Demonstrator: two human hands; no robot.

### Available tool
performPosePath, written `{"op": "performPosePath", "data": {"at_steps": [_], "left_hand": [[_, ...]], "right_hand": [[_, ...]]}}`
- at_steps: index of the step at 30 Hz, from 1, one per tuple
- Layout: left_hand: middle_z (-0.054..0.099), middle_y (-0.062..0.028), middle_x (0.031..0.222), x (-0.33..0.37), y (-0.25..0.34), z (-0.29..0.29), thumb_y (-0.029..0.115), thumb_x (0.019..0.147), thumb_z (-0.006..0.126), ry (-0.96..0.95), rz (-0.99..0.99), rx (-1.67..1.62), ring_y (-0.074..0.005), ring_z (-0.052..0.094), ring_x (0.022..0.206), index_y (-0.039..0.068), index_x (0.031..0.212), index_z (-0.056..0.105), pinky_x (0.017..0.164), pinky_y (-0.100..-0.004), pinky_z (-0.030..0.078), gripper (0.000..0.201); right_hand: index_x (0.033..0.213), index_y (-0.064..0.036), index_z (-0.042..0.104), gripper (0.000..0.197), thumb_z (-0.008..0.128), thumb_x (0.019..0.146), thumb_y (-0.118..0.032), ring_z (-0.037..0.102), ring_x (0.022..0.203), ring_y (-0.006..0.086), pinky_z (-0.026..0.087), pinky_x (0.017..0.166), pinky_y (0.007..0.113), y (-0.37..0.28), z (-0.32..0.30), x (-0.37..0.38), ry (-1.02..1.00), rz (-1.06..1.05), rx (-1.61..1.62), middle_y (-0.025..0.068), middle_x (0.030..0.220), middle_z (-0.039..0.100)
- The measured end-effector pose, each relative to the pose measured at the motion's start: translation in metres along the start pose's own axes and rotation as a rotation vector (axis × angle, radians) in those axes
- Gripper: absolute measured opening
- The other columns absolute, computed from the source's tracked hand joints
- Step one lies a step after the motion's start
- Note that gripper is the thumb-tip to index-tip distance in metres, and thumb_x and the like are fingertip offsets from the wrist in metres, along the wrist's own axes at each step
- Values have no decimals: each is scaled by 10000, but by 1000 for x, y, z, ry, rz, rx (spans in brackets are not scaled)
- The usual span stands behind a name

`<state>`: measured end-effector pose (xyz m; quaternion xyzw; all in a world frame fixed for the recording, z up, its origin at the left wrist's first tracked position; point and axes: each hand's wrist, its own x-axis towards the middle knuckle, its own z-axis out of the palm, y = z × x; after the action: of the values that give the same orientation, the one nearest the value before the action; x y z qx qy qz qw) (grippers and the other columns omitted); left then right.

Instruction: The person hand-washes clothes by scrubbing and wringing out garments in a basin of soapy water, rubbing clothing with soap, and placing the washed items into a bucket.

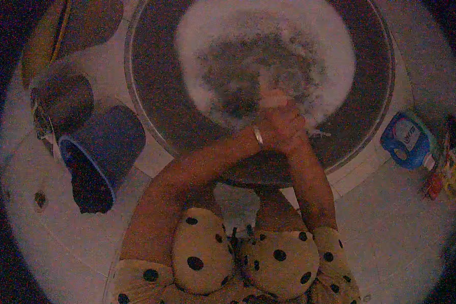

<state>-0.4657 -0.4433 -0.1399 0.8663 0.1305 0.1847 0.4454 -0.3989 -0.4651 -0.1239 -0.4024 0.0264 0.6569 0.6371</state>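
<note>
My two hands meet over a wide round basin (159, 91) with a dark inside and a light rim, filled with white suds (334, 55). A bracelet circles the wrist of my left hand (272, 133), which comes in from the left and presses against my right hand (295, 127). The fingers of both look closed together. A pale, pinkish shape (276, 99) stands out just beyond them; in this dim, grainy picture I cannot tell whether it is cloth or fingers. Around it the foam gives way to a dark, murky patch (238, 81).
On the left a blue bucket (121, 147) lies on its side with dark cloth (93, 195) at its mouth, beside a dark bucket (66, 101). A blue detergent bottle (406, 139) and colourful packets (448, 177) lie at right on the pale tiled floor (380, 233).
</note>
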Motion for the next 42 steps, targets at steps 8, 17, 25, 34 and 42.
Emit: {"op": "performPosePath", "data": {"at_steps": [8, 17, 25, 34, 42], "left_hand": [[590, -192, 1094, -24, -114, -98, 419, 812, 586, -102, -524, 568, -391, 607, 977, 104, 1071, 618, 780, -512, 514, 409], [508, -256, 1214, -37, -111, -67, 329, 805, 639, 136, -612, 611, -389, 549, 1072, 15, 1198, 535, 862, -505, 464, 514], [597, -168, 1063, 13, -32, -52, 309, 809, 591, -321, -741, 96, -350, 578, 989, 30, 986, 625, 871, -467, 482, 331], [454, -183, 1335, 15, -99, -104, 477, 642, 757, 158, -424, 552, -434, 348, 1291, 147, 1350, 466, 1035, -563, 314, 834], [480, -104, 1363, -13, -100, -84, 407, 805, 640, -33, -124, 440, -355, 408, 1285, 224, 1363, 462, 987, -608, 312, 614]], "right_hand": [[1031, -101, 630, 199, 584, 920, -260, 607, 931, 217, 499, 826, 353, -9, -8, 24, 401, 329, 374, 47, 1025, 639], [1261, -92, 508, 540, 612, 874, -455, 509, 1141, 235, 473, 864, 434, -7, -25, 46, 345, 134, 16, 114, 1232, 544], [1299, -76, 489, 455, 533, 936, -346, 546, 1067, 197, 484, 859, 338, -7, -87, 38, 93, 51, -265, 82, 1228, 552], [1235, -65, 540, 417, 611, 894, -295, 598, 960, 206, 509, 781, 351, -21, -53, 12, 623, -141, -309, 68, 1101, 609], [1148, -56, 571, 347, 600, 891, -288, 622, 887, 223, 526, 741, 364, 0, -51, -1, 565, 108, -200, 87, 1016, 625]]}}
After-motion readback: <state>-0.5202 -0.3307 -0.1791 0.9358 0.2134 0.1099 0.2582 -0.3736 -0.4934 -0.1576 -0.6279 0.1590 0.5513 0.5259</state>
